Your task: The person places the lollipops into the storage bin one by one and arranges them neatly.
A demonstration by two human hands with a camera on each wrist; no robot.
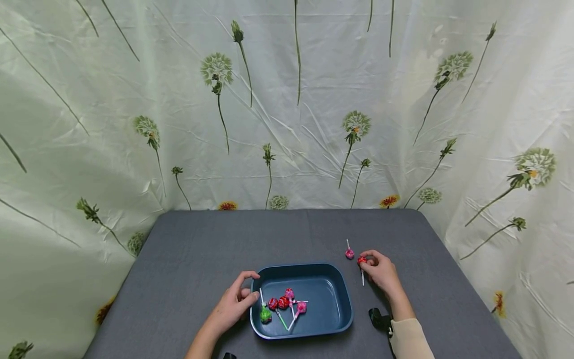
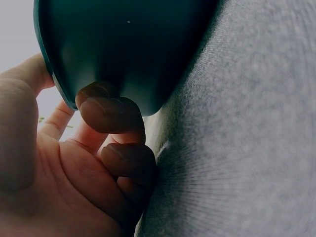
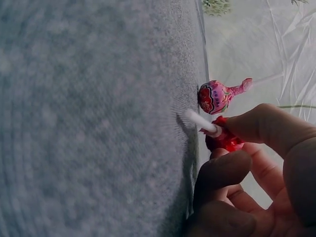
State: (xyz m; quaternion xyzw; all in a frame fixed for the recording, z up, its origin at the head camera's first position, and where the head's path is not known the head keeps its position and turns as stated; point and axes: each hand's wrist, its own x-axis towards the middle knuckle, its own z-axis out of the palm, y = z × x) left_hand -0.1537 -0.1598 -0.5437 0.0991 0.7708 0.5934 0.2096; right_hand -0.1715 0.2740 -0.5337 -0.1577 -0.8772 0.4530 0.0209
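Note:
A blue rectangular tray [image 1: 324,304] sits near the table's front, with several wrapped lollipops inside: a green one [image 1: 266,315], red ones and pink ones [image 1: 302,307]. My left hand [image 1: 228,308] grips the tray's left end, its thumb and fingers at the rim; the left wrist view shows curled fingers against the outer wall [image 2: 126,49]. To the right of the tray, my right hand [image 1: 382,274] pinches a red lollipop [image 3: 226,140] by its wrapped head, the white stick pointing toward the front. Just left of that hand lies a pink lollipop [image 1: 350,254], its stick pointing away.
Grey cloth covers the table [image 1: 215,244]. A pale curtain [image 1: 287,124] printed with dandelions hangs behind it and along both sides. Dark wrist gear [image 1: 380,319] shows by the right sleeve [image 1: 410,340].

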